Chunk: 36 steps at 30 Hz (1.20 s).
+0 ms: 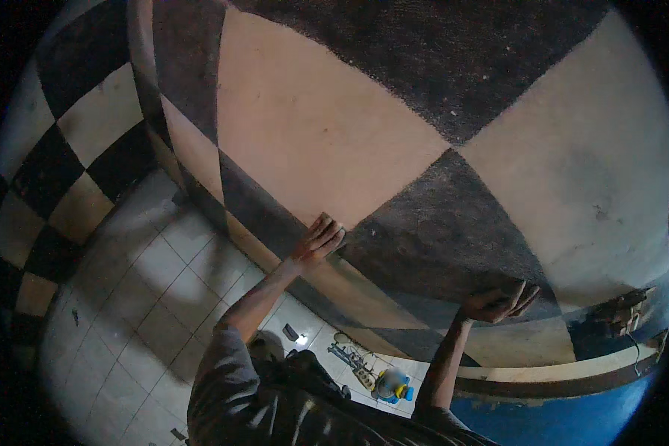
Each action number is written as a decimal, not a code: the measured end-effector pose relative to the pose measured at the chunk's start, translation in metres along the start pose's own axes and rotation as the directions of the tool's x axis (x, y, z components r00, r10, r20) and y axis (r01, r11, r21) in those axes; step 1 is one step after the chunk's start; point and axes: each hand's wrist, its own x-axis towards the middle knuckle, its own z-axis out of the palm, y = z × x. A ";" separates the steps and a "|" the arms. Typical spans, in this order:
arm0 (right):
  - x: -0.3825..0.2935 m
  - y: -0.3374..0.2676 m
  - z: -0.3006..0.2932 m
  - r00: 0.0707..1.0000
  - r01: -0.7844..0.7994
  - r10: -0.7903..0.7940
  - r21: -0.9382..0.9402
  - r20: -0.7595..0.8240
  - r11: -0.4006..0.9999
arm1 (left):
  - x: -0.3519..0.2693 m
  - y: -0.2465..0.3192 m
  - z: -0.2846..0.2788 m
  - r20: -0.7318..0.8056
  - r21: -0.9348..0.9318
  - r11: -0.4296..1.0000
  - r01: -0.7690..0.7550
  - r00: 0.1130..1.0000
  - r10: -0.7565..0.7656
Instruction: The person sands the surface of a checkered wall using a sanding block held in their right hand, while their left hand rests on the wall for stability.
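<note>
Before me stands a wall painted with large dark and pale diamonds. My left hand is raised with its fingers bent at the lower tip of a pale diamond; whether it holds anything is hidden. Lower and to the right, my right hand is against or close to the dark painted part, its fingers curled and partly in shadow. No object shows plainly in either hand.
Pale tiles cover the floor. Near the wall's foot lie a power strip, a blue and yellow object and a small dark object. Loose wires hang from a broken patch at right, above a ledge and blue wall.
</note>
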 end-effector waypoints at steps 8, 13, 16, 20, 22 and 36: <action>0.005 0.002 -0.002 0.999 0.049 -0.049 -0.031 0.010 0.998 | 0.017 0.023 -0.008 -0.023 0.374 0.868 -0.327 0.932 0.361; 0.004 -0.001 0.001 0.999 0.047 -0.047 -0.029 -0.007 0.998 | -0.002 0.013 0.022 -0.036 0.554 0.828 -0.092 0.990 0.134; 0.003 0.008 -0.006 0.999 0.048 -0.048 -0.010 -0.019 0.999 | 0.073 0.082 -0.004 -0.207 0.350 0.934 -0.065 0.968 0.145; 0.002 0.003 -0.004 0.998 0.058 -0.058 -0.010 -0.016 0.998 | -0.012 0.028 0.033 -0.228 -0.150 0.985 0.081 0.967 -0.115; 0.004 -0.002 0.001 0.995 0.089 -0.089 -0.005 -0.040 0.996 | -0.008 0.029 0.038 -0.072 -0.605 0.737 0.301 0.902 -0.427; 0.003 0.007 -0.005 1.000 0.012 -0.012 -0.010 -0.001 1.000 | 0.101 0.118 0.027 -0.554 -0.133 0.945 0.300 0.768 -0.322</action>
